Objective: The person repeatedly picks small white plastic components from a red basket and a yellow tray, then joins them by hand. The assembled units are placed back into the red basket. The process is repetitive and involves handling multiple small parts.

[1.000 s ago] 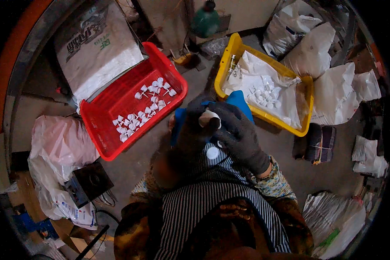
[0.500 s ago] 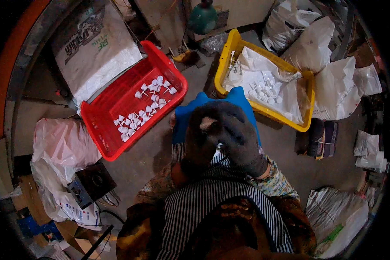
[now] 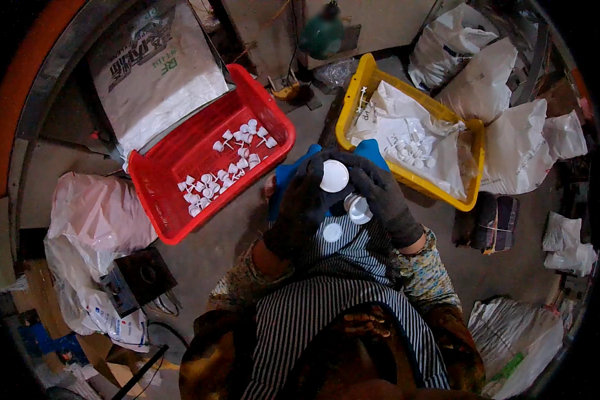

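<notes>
Over my lap, both hands wear dark grey gloves. My left hand [image 3: 301, 208] is closed at the edge of a round white cap [image 3: 335, 176], its flat disc facing up. In the fingers of my right hand [image 3: 385, 208] is a second white piece [image 3: 358, 209], round and rimmed like a cap, turned on its side. Just below the hands a smaller white disc [image 3: 332, 232] shows against the striped apron [image 3: 340, 293]; whether it rests there or is in the air, I cannot tell. The gloves hide parts of both pieces.
Ahead on the left stands a red basket [image 3: 173, 152] with several white stemmed caps. A yellow basket [image 3: 475, 137], lined with a white sack and holding more white pieces, stands ahead on the right. Filled white bags [image 3: 513, 137], a dark box [image 3: 143, 280] and a tied dark bundle [image 3: 495, 222] surround me.
My hands were pressed together over a mostly hidden white piece. They have moved apart, and two white caps and a loose white disc now show.
</notes>
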The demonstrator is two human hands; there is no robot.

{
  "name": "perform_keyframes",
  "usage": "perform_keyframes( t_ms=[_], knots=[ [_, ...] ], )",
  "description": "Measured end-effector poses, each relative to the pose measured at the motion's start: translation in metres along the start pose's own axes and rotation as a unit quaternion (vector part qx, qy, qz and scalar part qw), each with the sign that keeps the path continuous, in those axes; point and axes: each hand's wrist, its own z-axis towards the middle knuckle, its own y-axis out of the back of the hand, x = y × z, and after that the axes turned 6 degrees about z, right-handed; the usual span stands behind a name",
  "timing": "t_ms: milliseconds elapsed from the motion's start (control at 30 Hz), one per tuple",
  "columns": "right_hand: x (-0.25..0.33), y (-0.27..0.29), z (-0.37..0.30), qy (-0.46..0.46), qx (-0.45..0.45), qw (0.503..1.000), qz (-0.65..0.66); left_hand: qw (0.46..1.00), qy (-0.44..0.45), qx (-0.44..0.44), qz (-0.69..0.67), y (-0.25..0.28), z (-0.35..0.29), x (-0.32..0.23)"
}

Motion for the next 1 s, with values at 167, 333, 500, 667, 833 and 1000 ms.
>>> perform_keyframes(
  t_ms=[167,333,500,667,833,1000],
  knots=[
    [0.005,-0.009,0.001,0.126,0.023,0.969,-0.212,0.999,-0.007,-0.046,0.0,-0.007,-0.008,0.006],
    [-0.007,-0.01,0.006,0.171,0.02,0.958,-0.228,0.996,0.025,-0.076,-0.047,-0.012,-0.016,-0.008],
    [0.003,-0.013,0.005,0.069,0.056,0.99,-0.11,0.979,0.038,-0.122,-0.158,-0.021,-0.014,0.007],
    [-0.008,-0.017,-0.035,0.196,-0.088,0.92,-0.329,0.899,-0.198,-0.168,0.352,0.028,-0.001,0.059],
    [-0.067,-0.025,-0.072,0.183,0.092,0.756,-0.622,0.989,0.081,-0.077,-0.096,0.019,-0.03,0.099],
    [-0.073,-0.017,-0.069,0.133,0.055,0.768,-0.624,0.962,-0.096,-0.17,0.189,0.009,-0.025,0.083]
  ],
)
